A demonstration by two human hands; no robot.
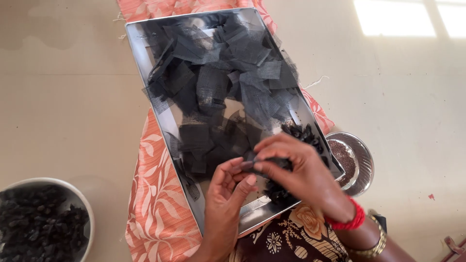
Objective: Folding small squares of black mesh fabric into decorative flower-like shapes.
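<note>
Lower centre of frame: right hand (296, 165) and left hand (228, 194) meet over the near end of a steel tray (141, 43), both pinching one small black net piece (264, 162) between fingertips. Right fingers curl down from the right onto the piece; left thumb and forefinger close on it from below-left. The piece sits directly between the two hands, touching both, its long axis running roughly left-right across the frame. Right hand lies on top and covers more of it.

Just under and right of the hands, a small heap of dark bundles (303, 133) rests at the tray's lower-right corner. Up-frame, loose black net squares (218, 82) are strewn over most of the tray. Tray lies on an orange patterned cloth (155, 204). Right of tray, partly tucked beneath its edge, a steel bowl (361, 162) w/ dark seeds. Lower-left corner: a pale bowl (73, 189) full of dark bundles, well apart from both hands.
</note>
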